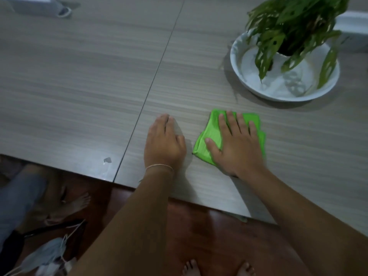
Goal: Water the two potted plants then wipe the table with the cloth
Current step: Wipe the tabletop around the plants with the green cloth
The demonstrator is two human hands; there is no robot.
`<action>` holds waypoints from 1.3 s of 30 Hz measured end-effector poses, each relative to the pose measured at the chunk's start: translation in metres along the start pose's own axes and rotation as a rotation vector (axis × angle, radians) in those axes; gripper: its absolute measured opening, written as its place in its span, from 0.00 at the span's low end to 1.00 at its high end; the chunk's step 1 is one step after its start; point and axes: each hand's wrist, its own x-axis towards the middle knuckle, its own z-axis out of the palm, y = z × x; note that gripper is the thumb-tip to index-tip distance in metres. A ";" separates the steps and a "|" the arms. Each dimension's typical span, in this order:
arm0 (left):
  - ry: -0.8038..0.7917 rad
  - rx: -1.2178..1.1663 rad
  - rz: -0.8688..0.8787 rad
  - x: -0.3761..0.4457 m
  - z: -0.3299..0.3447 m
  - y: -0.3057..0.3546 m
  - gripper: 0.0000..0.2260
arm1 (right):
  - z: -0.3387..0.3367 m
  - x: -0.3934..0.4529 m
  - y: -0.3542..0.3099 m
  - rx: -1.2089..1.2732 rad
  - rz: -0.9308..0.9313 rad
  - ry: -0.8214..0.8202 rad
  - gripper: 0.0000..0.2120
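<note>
- Only one potted plant (294, 22) is showing here; it's sitting in one white bowl (249, 84) at the far right of the counter (79, 76), leaves drooping over the rim. The bowl's inside is looking pale and blurry, so can't tell what else is in it.
- One green cloth (211, 134), folded up, is lying flat on the counter near the front edge, well apart from the bowl.
- Two hands in view. The right hand (237, 144) is pressing down flat on the cloth, fingers straight and spread wide, covering most of it.
- The left hand (164, 142) is resting palm-down on the bare counter just beside the cloth, not touching it, fingers straight and close together. One thin bracelet (159, 166) is sitting on that wrist.
- One seam (159, 66) is running across the counter, left of both hands.
- Two bare feet (219, 268) are poking in at the bottom on the reddish floor (199, 226), and another person's foot (77, 204) is standing at the left.
</note>
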 end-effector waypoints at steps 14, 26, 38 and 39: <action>-0.023 0.042 -0.110 0.008 -0.002 -0.003 0.26 | 0.001 0.182 -0.057 0.063 -0.126 -0.065 0.40; -0.014 0.045 -0.136 0.015 -0.002 -0.002 0.28 | 0.005 0.127 -0.043 0.073 -0.149 -0.031 0.38; -0.023 0.064 -0.039 0.012 -0.001 -0.001 0.28 | -0.002 0.041 0.020 0.091 -0.042 0.034 0.37; -0.039 0.069 -0.024 0.008 -0.001 0.002 0.29 | -0.003 0.034 0.028 0.091 -0.031 0.034 0.37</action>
